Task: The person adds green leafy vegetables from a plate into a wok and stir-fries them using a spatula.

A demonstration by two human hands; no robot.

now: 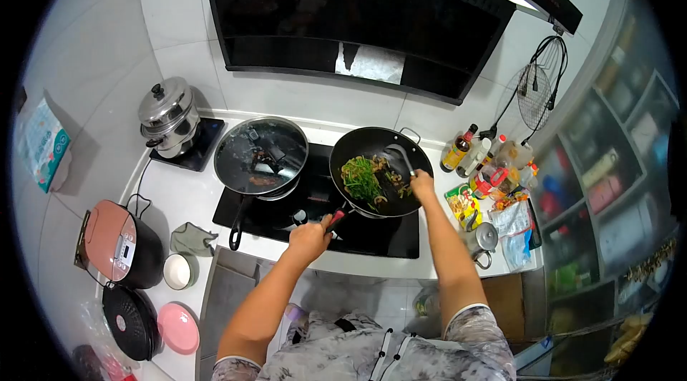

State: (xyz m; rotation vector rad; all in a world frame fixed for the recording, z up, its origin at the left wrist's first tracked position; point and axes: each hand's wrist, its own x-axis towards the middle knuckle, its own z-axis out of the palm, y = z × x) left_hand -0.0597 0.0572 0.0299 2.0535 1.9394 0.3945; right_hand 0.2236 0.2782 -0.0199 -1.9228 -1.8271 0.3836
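A black wok (343,148) sits on the right side of the dark cooktop (401,238). Chopped green vegetables (363,177) lie in it, with brownish strips of food on their right. My left hand (309,241) is closed around the wok's handle (335,219), which has a red part. Over the wok's right rim, my right hand (422,186) grips a spatula (398,151) whose grey head rests inside against the far side. What part of the spatula's handle lies in my palm is hidden by my fingers.
A glass-lidded pan (261,155) stands on the left burner, its handle (237,227) pointing towards me. At right are sauce bottles (458,148), a seasoning packet (464,202) and a metal pot (486,236). A steamer pot (170,120), rice cooker (118,241), white bowl (178,271) and pink plate (179,328) are left.
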